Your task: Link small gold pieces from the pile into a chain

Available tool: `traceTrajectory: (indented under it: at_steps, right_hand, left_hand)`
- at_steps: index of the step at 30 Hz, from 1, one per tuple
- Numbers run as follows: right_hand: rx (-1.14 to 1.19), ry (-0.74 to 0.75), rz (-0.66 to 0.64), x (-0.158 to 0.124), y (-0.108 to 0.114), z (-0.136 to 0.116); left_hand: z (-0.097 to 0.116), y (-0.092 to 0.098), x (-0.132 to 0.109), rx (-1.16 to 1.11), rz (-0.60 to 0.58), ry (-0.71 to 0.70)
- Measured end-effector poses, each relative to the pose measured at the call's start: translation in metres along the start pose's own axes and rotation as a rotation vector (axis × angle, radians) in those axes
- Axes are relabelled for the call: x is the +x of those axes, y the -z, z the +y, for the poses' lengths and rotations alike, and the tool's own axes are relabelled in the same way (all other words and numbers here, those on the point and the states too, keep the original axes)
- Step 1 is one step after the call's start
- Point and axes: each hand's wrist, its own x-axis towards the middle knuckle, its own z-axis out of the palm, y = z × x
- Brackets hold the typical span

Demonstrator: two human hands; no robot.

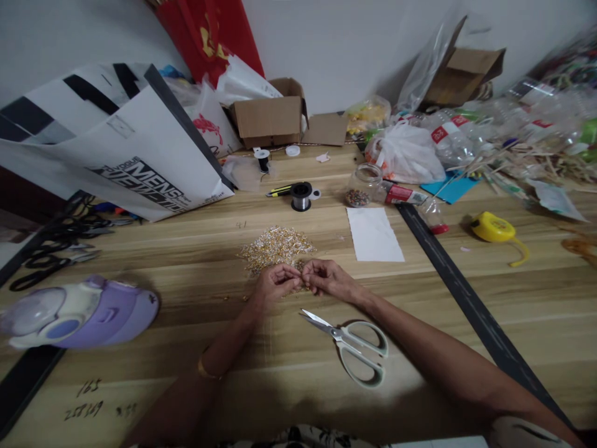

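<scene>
A heap of small gold and clear beads (pixel 278 246) lies on the wooden table, just beyond both hands. At its near edge, my left hand (pixel 278 281) has its thumb and fingers pinched together. My right hand (pixel 326 278) meets it there, its thumb and forefinger pinched too. Whatever sits between the fingertips is too small to make out. A few loose beads are scattered under and beside the hands. Open-bladed scissors with pale handles (pixel 361 348) lie nearer to me, below my right hand, touched by neither hand.
Beyond the heap stand a spool of wire (pixel 301 196) and a jar of dark beads (pixel 364 185). White paper (pixel 375 234) and a yellow tape measure (pixel 494 227) lie to the right. Leftward are a purple bottle (pixel 109 314), pliers (pixel 60 255) and a large paper bag (pixel 140 149).
</scene>
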Motion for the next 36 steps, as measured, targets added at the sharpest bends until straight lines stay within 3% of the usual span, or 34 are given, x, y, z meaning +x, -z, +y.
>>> traceTrajectory:
  at_steps: [28, 36]
  right_hand:
    - [-0.031, 0.017, 0.003, -0.001, -0.0018, -0.0027]
    - [-0.026, 0.029, -0.009, -0.0021, -0.0024, -0.0056]
  left_hand:
    - [0.0008, -0.0016, -0.0007, 0.006, -0.056, 0.003]
    - [0.0008, -0.0016, -0.0006, 0.12, -0.044, -0.007]
